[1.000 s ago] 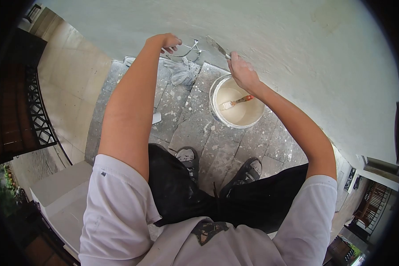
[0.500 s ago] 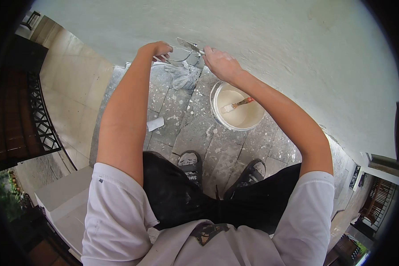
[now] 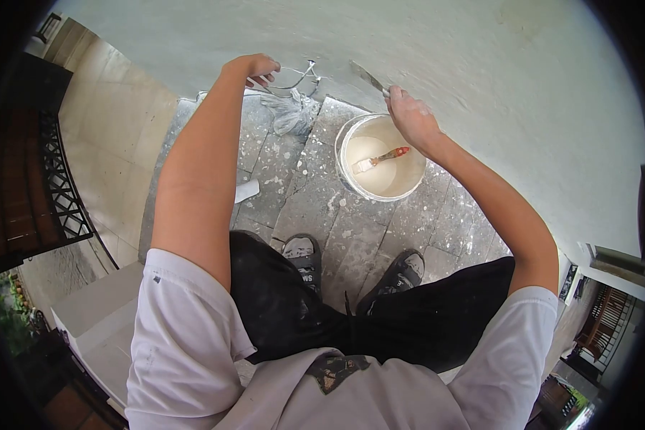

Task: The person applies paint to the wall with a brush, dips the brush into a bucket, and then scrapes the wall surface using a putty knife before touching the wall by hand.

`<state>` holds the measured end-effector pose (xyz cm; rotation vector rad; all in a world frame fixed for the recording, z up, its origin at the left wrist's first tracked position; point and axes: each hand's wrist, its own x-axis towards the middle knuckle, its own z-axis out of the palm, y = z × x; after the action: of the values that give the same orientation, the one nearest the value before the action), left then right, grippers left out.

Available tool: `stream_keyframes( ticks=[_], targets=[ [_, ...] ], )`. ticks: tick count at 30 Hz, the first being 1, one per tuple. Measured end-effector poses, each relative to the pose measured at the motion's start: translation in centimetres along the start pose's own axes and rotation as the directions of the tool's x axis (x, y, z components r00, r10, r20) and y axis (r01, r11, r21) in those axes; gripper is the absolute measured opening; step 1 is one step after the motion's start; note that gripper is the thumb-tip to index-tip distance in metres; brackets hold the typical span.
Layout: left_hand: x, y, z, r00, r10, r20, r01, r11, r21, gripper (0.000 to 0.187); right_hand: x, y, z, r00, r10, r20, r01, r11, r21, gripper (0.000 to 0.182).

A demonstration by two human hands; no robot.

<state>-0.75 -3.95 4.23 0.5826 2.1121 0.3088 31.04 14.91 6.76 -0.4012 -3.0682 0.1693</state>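
Observation:
My right hand is closed round the handle of a putty knife. Its thin blade points up and left, close against the pale wall. At the foot of that wall, my left hand has curled fingers around loose electrical cables, which run from the wall toward it. A crumpled, plaster-smeared plastic bag lies just below the cables. Under my right hand stands a white bucket of creamy paint or filler, with a paintbrush lying in it.
Grey floor tiles carry many white splashes. A small white piece lies on them beside my left forearm. My sandalled feet are planted below the bucket. A dark bench stands at the far left, and a pale block is near my left sleeve.
My right hand has moved right with the putty knife, away from the cables and over the bucket's edge. My left hand stays almost in place at the cables.

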Motion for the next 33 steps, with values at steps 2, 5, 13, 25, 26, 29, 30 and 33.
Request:
stream_keyframes(
  ticks=[2,5,13,25,26,29,30,33],
  targets=[
    [-0.1,0.3,0.0,1.0,0.005,0.001,-0.005,1.0,0.024,0.041,0.4,-0.1,0.2,1.0,-0.014,-0.027,0.015,1.0,0.015,0.021],
    [-0.1,0.1,-0.1,1.0,0.002,-0.004,-0.002,0.999,0.051,0.041,0.3,-0.3,0.6,1.0,0.015,-0.023,-0.015,1.0,0.023,0.02],
    [0.2,-0.3,-0.2,1.0,-0.028,0.015,0.027,0.999,0.039,0.041,1.8,0.4,1.7,0.998,-0.057,0.029,0.055,0.997,0.045,0.017],
    [0.2,-0.7,-0.5,1.0,-0.019,0.01,0.019,1.0,0.012,0.04,1.5,-0.4,0.5,0.998,-0.055,0.019,0.056,0.996,-0.062,0.014],
    [0.3,-0.6,-0.5,1.0,-0.013,0.009,0.013,1.0,0.021,0.041,1.4,-0.2,0.8,0.999,-0.044,0.017,0.045,0.996,-0.072,0.015],
    [0.8,0.2,0.0,1.0,0.004,0.015,-0.004,0.999,0.047,0.043,1.0,-0.6,1.5,1.0,-0.017,0.006,0.017,0.999,-0.033,0.015],
    [0.8,0.4,-0.1,1.0,0.007,0.011,-0.007,0.999,0.044,0.043,1.0,-0.5,1.7,1.0,-0.014,0.005,0.014,1.0,-0.026,0.016],
    [0.9,0.4,0.1,1.0,0.015,0.013,-0.015,0.999,0.038,0.043,1.2,-0.6,2.1,1.0,0.0,0.01,0.0,1.0,-0.001,0.017]
  ],
)
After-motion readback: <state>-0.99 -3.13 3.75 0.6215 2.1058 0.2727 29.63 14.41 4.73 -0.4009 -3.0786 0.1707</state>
